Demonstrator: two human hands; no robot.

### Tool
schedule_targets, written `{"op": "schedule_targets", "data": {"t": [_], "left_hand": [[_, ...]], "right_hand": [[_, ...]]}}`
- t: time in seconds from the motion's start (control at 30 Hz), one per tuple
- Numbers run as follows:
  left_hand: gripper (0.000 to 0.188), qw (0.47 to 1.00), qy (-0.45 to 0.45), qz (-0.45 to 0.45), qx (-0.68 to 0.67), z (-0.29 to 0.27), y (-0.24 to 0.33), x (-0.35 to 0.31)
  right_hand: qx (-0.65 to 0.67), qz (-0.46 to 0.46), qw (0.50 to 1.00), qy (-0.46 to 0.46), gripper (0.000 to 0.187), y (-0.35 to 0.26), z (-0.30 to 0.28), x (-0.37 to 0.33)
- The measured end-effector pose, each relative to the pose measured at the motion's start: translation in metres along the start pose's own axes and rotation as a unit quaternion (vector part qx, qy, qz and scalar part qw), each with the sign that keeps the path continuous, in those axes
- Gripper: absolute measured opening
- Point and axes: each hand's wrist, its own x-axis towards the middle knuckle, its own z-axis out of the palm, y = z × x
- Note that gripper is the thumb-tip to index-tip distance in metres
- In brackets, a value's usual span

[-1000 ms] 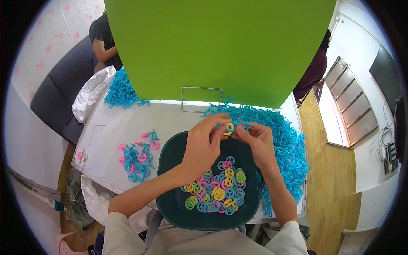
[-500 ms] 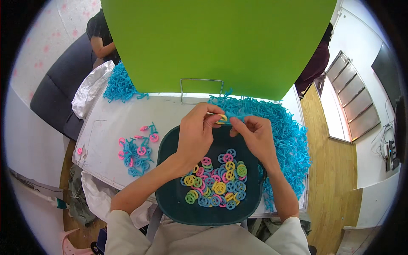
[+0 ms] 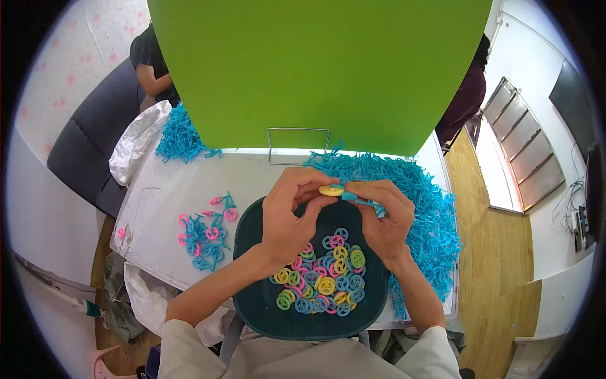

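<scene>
My left hand point(image 3: 285, 211) pinches a yellow spoked plastic wheel point(image 3: 331, 191) between thumb and fingers, above the far edge of a dark green tub point(image 3: 255, 300). Meeting it from the right, my right hand point(image 3: 390, 224) grips a slim blue plastic piece point(image 3: 361, 200). The blue piece's tip touches the wheel; fingers partly hide the joint. Inside the tub lie many loose spoked wheels point(image 3: 325, 285) in yellow, pink, green and blue. On the table to the left rests a small cluster of blue pieces with wheels fitted point(image 3: 207, 239).
A large heap of blue plastic pieces point(image 3: 429, 218) covers the table's right side, and a smaller heap point(image 3: 179, 136) sits far left by a silvery bag point(image 3: 136, 142). A green panel point(image 3: 315, 76) rises behind the white table point(image 3: 158, 196). People are partly visible on both sides.
Both hands have tilted and shifted slightly nearer me. The yellow wheel now lies flatter, and the blue piece's tail shows beneath my right fingers.
</scene>
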Motion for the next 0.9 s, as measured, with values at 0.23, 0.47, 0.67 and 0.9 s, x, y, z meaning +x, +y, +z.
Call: {"op": "schedule_targets", "data": {"t": [0.23,0.47,0.67,0.9], "left_hand": [[0.025,0.978,-0.011,0.145,0.149,-0.006,0.003,0.003],[0.023,0.922,-0.111,0.179,0.325,-0.012,0.008,0.011],[0.025,0.885,-0.245,-0.043,0.392,-0.059,-0.020,-0.007],[0.028,0.680,-0.443,-0.056,0.581,-0.062,-0.043,-0.035]], "right_hand": [[-0.061,-0.016,0.998,0.001,0.029,0.002,-0.002,0.003],[0.353,0.292,0.887,-0.051,0.047,-0.006,0.008,0.005],[0.291,0.349,0.891,-0.019,0.034,0.007,0.000,0.005],[0.346,0.349,0.866,-0.089,0.021,0.021,0.001,-0.002]]}}
